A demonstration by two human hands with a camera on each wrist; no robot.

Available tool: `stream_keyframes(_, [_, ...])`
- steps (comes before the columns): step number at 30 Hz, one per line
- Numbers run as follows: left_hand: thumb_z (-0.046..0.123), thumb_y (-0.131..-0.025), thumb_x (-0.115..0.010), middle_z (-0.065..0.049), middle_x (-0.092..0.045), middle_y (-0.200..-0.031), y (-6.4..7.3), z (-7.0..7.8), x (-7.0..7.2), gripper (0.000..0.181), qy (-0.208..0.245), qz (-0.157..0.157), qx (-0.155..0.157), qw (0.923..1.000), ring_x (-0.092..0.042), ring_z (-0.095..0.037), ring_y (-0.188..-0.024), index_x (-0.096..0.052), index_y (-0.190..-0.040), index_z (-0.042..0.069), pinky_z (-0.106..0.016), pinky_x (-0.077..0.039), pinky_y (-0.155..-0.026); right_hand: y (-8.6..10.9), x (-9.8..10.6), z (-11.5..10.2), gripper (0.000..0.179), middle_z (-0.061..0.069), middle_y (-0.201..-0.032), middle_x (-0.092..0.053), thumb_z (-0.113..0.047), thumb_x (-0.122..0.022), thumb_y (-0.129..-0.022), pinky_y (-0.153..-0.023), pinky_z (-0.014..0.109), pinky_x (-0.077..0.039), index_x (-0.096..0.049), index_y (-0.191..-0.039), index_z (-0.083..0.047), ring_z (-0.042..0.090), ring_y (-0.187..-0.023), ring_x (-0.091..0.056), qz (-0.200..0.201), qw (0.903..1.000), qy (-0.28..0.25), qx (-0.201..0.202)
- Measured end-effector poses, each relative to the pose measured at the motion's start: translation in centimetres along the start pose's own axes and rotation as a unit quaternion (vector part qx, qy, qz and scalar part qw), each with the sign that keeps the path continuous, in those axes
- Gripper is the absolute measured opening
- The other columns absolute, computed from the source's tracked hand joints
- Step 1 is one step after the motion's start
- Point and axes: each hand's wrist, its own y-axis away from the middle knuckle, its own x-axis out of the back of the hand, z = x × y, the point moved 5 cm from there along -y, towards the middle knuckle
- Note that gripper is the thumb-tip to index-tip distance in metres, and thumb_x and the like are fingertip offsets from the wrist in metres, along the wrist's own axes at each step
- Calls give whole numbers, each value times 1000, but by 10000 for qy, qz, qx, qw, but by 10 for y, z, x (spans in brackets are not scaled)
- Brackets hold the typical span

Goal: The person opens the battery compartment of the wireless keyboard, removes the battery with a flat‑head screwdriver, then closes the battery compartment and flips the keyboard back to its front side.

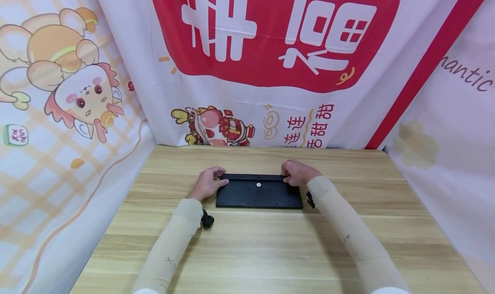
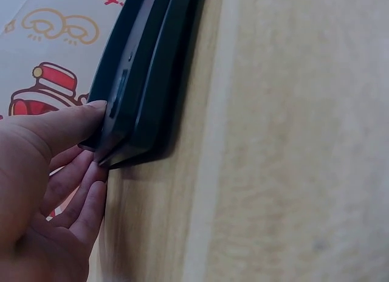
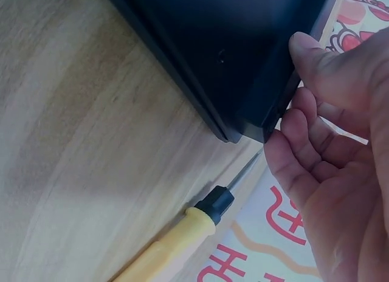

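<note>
At far left, a curtain (image 1: 65,165) with cartoon animals and small characters on a tile, too small to read. Next, the left hand (image 1: 209,183), thumb and fingers pinching the far left corner of a black slab (image 1: 241,195), thumb laid on its raised bar. Between both hands, on the wooden table (image 1: 251,251), the slab itself, with a round white spot (image 1: 258,185) near the bar. Behind, a backdrop (image 1: 267,49) with large white 幸福 on red, then smaller red 连连 and 甜甜. At the slab's far right corner, the right hand (image 1: 297,173), thumb and curled fingers gripping the edge; near it, in the right wrist view, a yellow-handled screwdriver (image 3: 176,242), shaft towards that corner. At far right, a white curtain (image 1: 444,156) with lettering ending in "antic".
</note>
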Motion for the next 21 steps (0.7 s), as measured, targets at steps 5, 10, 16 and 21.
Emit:
stream_keyframes(5, [22,-99,-77,-14,-69,-139,-2,-1,1,42,41,-13,14,10000,-63,-34,-132,-68,-137,9,-51,-51,-116,-1,0,1,8,3,-93,-63,-16,-73,-100,-77,32,-52,-66,-98,-14,19,-85,-59,-40,10000,-29,26])
stream_keyframes(10, [24,-98,-78,-13,-69,-139,-4,-3,0,42,40,-25,69,10000,-63,-32,-132,-68,-137,11,-50,-51,-116,-1,0,1,9,2,-91,-63,-15,-73,-100,-74,30,-51,-65,-96,-14,18,-82,-59,34,9998,-31,169])
stream_keyframes(16, [23,-99,-77,-13,-69,-139,-3,-2,1,41,39,-31,43,10000,-63,-33,-132,-68,-137,10,-51,-51,-116,0,1,0,8,2,-91,-63,-15,-74,-100,-76,31,-52,-66,-98,-13,18,-83,-59,82,9997,-37,214])
stream_keyframes(21, [23,-99,-77,-13,-69,-138,-1,-1,0,40,41,-38,58,10000,-63,-33,-132,-68,-136,11,-51,-51,-115,-1,1,1,8,1,-91,-64,-16,-74,-99,-77,31,-53,-67,-98,-13,17,-83,-59,81,9997,59,201])
